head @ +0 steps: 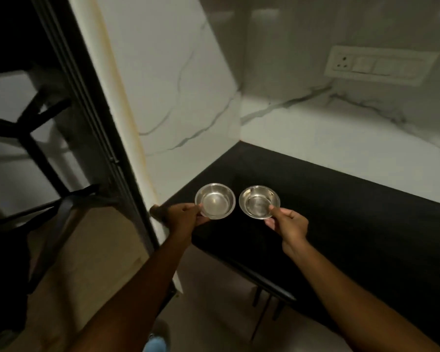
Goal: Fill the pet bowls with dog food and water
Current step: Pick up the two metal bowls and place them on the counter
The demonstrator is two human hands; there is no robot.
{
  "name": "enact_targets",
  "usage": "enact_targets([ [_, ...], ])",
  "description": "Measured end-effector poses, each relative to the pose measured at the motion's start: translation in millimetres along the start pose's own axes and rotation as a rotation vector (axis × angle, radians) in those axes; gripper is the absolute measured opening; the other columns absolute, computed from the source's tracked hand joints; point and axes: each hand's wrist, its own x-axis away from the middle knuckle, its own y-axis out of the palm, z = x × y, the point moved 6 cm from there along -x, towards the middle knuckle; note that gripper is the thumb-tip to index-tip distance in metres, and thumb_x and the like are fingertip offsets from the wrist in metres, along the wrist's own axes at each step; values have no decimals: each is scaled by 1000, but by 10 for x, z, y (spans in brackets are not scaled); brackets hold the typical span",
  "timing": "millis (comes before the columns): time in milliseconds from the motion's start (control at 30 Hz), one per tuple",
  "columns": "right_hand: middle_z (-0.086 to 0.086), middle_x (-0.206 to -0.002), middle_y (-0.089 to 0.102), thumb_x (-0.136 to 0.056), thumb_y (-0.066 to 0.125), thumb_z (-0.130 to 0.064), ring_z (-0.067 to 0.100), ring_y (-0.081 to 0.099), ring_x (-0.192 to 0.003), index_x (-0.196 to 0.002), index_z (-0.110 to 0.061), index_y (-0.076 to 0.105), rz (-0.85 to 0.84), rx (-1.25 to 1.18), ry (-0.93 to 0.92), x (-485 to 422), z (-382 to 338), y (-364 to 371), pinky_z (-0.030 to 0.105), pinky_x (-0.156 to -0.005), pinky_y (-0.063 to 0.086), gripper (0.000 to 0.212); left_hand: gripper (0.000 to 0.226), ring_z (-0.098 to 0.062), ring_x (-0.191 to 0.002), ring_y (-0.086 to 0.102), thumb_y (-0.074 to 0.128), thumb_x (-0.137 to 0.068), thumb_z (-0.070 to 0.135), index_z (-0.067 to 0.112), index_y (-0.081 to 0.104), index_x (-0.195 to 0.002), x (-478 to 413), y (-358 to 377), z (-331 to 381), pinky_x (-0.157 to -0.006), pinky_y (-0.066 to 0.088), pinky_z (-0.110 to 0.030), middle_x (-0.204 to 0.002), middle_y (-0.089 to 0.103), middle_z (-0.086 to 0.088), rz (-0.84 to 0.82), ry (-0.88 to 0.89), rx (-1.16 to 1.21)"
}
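So nothing filled yet: both steel bowls look empty and dry. Left hand (186, 217) pinches the near rim of the left bowl (215, 201); right hand (288, 223) pinches the near rim of the right bowl (259, 201). Bowls sit side by side, apart, over the dark countertop (341, 224) near its corner; can't tell if resting or just above it. No dog food or water source in view. Marble wall (178, 85) and switch panel (381, 64) behind, nothing blocking.
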Motion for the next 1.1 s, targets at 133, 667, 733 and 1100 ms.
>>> enact_targets([
  [133, 16, -95, 72, -82, 76, -14, 20, 73, -79, -102, -3, 66, 146, -9, 6, -287, -127, -493, 25, -63, 58, 24, 12, -26, -73, 71, 71, -82, 2, -3, 68, -93, -134, 678, -270, -55, 60, -28, -88, 72, -18, -116, -115, -108],
  [667, 18, -94, 71, -84, 73, -12, 24, 73, -79, -101, 0, 64, 469, -33, 53, -857, 106, -672, 28, -59, 58, 22, 15, -27, -70, 73, 65, -86, -2, -6, 63, -101, -1106, 1755, -542, -48, 57, -21, -101, 69, -25, -400, -170, -302],
  [733, 17, -94, 71, -85, 72, -12, 25, 73, -81, -101, -2, 64, 471, -24, 62, -890, 128, -599, 30, -64, 60, 21, 17, -28, -72, 73, 64, -87, -1, -6, 63, -103, -1193, 1757, -554, -48, 57, -21, -101, 69, -25, -420, -173, -320],
  [1100, 18, -96, 71, -84, 72, -11, 27, 74, -79, -101, -3, 62, 507, -16, 143, -1014, 321, -322, 34, -64, 61, 21, 6, -32, -83, 73, 64, -89, 1, -1, 65, -94, -1507, 1694, -508, -51, 56, -22, -101, 69, -21, -445, -157, -357],
])
